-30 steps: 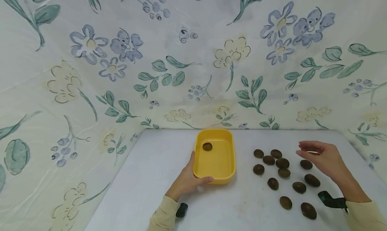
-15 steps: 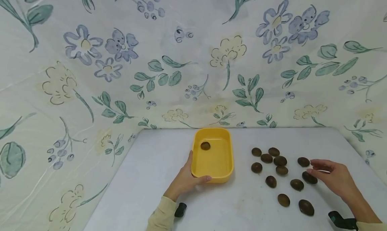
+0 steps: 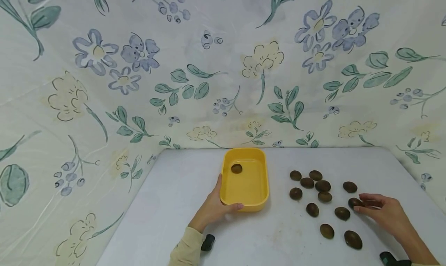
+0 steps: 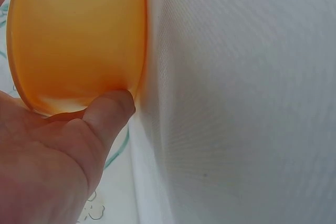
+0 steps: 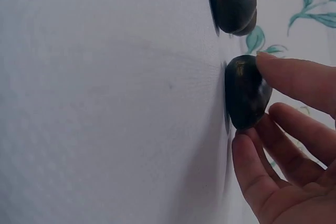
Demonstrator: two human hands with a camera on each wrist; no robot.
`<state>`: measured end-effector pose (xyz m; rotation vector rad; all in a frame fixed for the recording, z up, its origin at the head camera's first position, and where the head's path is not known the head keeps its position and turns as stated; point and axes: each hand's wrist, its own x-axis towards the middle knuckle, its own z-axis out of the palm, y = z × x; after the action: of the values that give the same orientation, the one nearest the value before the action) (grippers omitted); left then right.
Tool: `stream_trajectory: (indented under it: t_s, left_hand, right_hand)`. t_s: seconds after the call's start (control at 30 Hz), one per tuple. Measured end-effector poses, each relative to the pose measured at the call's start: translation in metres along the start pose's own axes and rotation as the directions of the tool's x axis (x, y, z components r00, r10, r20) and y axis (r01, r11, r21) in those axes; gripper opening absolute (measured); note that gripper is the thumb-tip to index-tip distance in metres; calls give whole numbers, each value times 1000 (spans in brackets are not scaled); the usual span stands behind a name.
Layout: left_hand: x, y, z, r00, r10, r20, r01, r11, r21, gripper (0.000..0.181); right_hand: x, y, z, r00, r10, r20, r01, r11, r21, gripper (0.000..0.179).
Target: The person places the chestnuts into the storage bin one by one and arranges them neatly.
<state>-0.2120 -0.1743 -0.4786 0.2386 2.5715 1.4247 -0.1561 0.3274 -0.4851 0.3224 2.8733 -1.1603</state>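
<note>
Right hand (image 3: 388, 215), at the desk (image 3: 181, 188)'s right side, pinches a glossy brown oval (image 3: 353, 202), seemingly a fruit.
Left hand (image 3: 211, 210) grips the yellow tray (image 3: 244, 188), one similar oval (image 3: 236, 168) inside; only the left wrist view shows its fingertip (image 4: 125, 100) low on the outer wall. Half a second ago the right fingers hung loosely by their oval; now the right wrist view shows thumb and fingertips on opposite sides, so the grasp seems made.

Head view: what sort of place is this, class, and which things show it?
Perhaps a screened-off tabletop workspace: a white table, flower-patterned sheeting behind it, and a yellow tray on it.
</note>
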Motion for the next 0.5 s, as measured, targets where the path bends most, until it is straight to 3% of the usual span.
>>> stream_trajectory:
  t_s: [0.3, 0.5]
  left_hand:
    - [-1, 0, 0, 1000, -6, -5, 6, 1000, 6, 135]
    - [-2, 2, 0, 1000, -4, -6, 5, 1000, 12, 134]
  right_hand:
    - [1, 1, 2, 999, 37, 23, -37, 999, -6, 74]
    - [3, 0, 2, 999, 9, 35, -9, 1000, -20, 78]
